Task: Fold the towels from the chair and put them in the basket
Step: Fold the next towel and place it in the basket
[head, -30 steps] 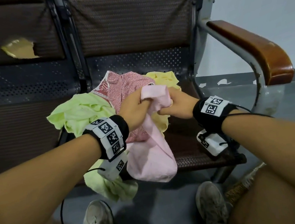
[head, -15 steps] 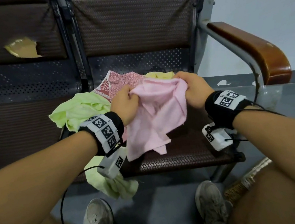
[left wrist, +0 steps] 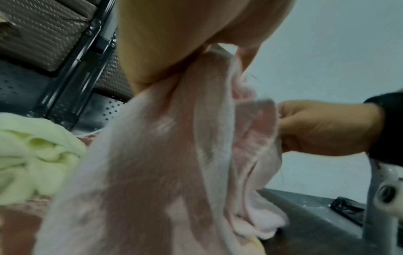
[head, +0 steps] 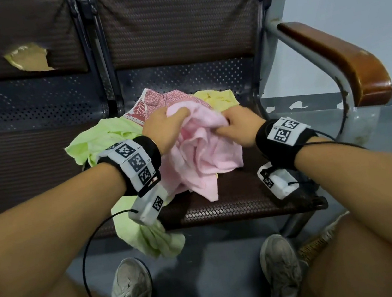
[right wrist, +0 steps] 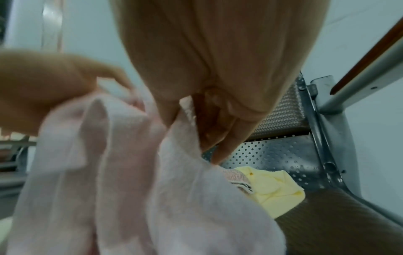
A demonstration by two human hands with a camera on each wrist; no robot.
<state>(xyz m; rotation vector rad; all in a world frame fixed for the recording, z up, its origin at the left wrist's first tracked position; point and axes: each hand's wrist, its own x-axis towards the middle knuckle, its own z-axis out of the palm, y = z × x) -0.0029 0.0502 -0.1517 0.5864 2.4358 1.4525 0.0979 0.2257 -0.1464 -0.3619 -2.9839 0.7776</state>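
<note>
Left hand (head: 162, 129) and right hand (head: 242, 126) both grasp the bunched pink towel (head: 206, 157) above the chair (head: 247, 199) seat's middle; green towel (head: 103, 141) overhangs its front-left edge.

Crumpled pink towel (head: 200, 152) atop green (head: 103, 141), patterned red (head: 153, 104) and yellow towels (head: 218, 98) on chair seat (head: 242, 199).

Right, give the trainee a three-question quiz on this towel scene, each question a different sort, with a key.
1. True or false: both hands hold the pink towel.
2. Which towel hangs over the front edge of the chair seat? A) light green B) yellow C) patterned red
3. Fill in: the yellow towel lies on the seat, ____ the pink one.

Key: 1 true: left hand and right hand both grip it. 2 A, the light green towel. 3 behind.
</note>
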